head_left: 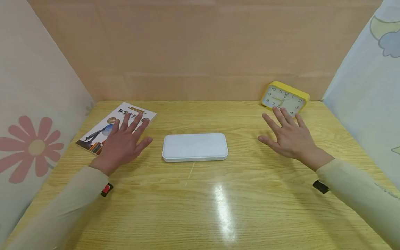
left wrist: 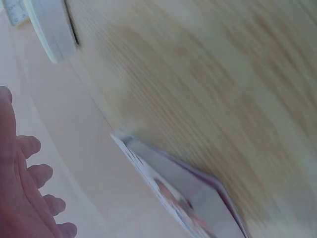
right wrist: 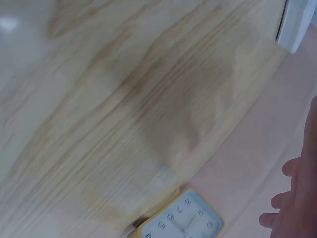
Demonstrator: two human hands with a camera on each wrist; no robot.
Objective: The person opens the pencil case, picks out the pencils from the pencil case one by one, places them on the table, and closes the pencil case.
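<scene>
My left hand (head_left: 123, 144) hovers with spread fingers over the near part of a book (head_left: 103, 130), whose cover shows a telescope and dark lettering. In the left wrist view the book (left wrist: 183, 193) appears from its edge, apart from the hand (left wrist: 22, 188). Between both hands a flat white case (head_left: 195, 146) with rounded corners lies closed on the table. My right hand (head_left: 289, 137), fingers also spread, is held above the table, in front of a yellow-framed clock (head_left: 285, 97). Neither hand holds anything. The right wrist view shows the clock (right wrist: 183, 220) below and left of the hand (right wrist: 297, 198).
The wood-grain table (head_left: 175, 208) ends at a tan back wall (head_left: 200, 52). A flower-patterned panel (head_left: 34, 86) borders it on the left, and a panel with a moon and cloud (head_left: 372, 93) on the right. Dark bands (head_left: 321, 186) hang at both wrists.
</scene>
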